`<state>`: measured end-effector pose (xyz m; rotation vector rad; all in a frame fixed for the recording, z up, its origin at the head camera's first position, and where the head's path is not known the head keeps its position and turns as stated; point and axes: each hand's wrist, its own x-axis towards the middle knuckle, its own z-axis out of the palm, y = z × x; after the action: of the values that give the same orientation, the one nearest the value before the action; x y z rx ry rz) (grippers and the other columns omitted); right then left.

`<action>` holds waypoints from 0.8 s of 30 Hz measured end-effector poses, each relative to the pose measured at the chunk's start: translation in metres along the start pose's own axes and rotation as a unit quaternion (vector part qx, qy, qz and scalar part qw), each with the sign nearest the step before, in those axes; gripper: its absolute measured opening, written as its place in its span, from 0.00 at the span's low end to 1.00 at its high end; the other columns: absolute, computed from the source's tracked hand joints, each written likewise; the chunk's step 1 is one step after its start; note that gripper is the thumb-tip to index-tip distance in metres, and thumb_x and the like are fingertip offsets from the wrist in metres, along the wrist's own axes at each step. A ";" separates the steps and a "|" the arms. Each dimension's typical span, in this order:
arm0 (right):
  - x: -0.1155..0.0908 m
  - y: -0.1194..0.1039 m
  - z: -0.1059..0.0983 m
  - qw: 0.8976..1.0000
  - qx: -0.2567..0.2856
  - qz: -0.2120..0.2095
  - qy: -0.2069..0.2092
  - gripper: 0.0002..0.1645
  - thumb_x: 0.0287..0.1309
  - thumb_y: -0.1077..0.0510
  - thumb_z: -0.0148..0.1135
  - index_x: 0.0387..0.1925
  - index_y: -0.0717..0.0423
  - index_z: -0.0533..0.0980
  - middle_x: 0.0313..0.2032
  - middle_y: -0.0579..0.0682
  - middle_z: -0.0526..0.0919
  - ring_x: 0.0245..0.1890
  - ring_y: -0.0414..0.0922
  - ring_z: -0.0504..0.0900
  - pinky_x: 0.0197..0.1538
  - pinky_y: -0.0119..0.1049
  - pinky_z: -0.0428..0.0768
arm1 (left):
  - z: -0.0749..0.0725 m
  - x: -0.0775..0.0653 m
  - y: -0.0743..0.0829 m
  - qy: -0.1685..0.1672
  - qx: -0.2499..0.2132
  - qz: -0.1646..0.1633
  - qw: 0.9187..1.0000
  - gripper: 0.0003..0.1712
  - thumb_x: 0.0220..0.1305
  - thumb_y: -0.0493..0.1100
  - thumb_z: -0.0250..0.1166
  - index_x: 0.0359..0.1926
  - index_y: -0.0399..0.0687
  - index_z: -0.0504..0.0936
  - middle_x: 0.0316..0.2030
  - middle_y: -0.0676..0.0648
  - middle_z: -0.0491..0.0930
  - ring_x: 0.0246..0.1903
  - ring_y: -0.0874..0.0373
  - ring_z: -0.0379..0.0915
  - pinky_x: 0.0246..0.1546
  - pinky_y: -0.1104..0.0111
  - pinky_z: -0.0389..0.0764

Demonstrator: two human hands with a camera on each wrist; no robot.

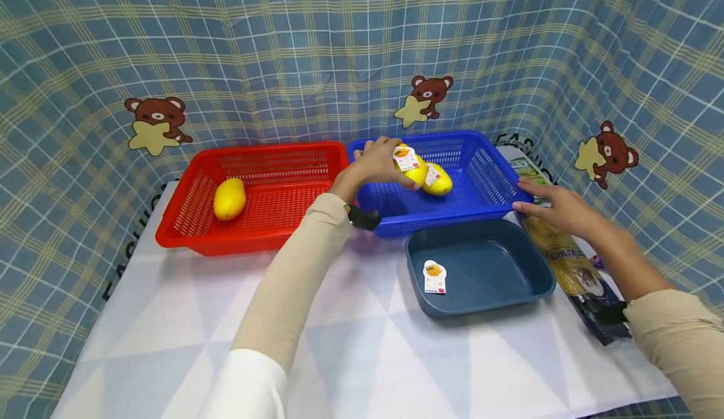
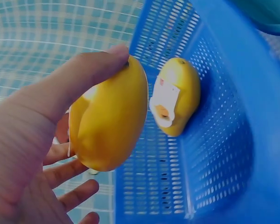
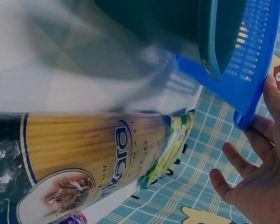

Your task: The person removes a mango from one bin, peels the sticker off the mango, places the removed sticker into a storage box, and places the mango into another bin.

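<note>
The left grip (image 1: pixel 374 163) is clamped on a labelled mango (image 2: pixel 113 119) over the blue basket (image 1: pixel 447 219), where a second labelled mango (image 1: pixel 441 185) lies; the right grip (image 1: pixel 557 208), fingers apart, touches the same basket. A loose label (image 1: pixel 434 278) in the dark tray (image 1: pixel 492 274) carries print too small to read, while the pasta bag (image 3: pixel 84 144) alongside reads "ankara".

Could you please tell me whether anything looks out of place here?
Yes, a printed label lies in the dark tray with no fruit there, whereas the mango lying in the blue basket bears a similar one.
</note>
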<state>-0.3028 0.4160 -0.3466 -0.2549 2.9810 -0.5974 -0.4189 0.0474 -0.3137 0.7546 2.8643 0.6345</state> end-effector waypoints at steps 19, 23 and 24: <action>-0.001 -0.002 -0.002 0.999 -0.005 0.024 -0.026 0.50 0.70 0.35 0.53 0.77 0.61 0.49 0.71 0.76 0.49 0.66 0.81 0.50 0.58 0.78 0.55 | -0.027 -0.103 -0.017 0.042 -0.053 0.052 0.996 0.61 0.43 0.65 0.77 0.75 0.53 0.61 0.69 0.46 0.62 0.61 0.48 0.57 0.52 0.52 0.72; -0.001 -0.001 -0.002 0.999 -0.015 0.022 -0.028 0.49 0.71 0.35 0.52 0.77 0.61 0.49 0.71 0.77 0.49 0.65 0.82 0.50 0.57 0.78 0.55 | -0.025 -0.126 -0.018 0.055 -0.058 0.057 0.995 0.61 0.42 0.65 0.78 0.75 0.54 0.61 0.69 0.47 0.62 0.61 0.48 0.57 0.55 0.52 0.70; -0.001 -0.001 -0.002 0.999 -0.017 0.021 -0.029 0.49 0.71 0.35 0.52 0.77 0.61 0.49 0.71 0.77 0.49 0.65 0.82 0.51 0.57 0.79 0.55 | -0.023 -0.132 -0.019 0.058 -0.059 0.058 0.995 0.61 0.41 0.64 0.79 0.75 0.54 0.61 0.69 0.47 0.62 0.61 0.48 0.57 0.55 0.52 0.69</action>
<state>-0.3021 0.4164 -0.3442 -0.2091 2.9344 -0.5267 -0.3176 -0.0410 -0.3001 0.8982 2.8694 0.8827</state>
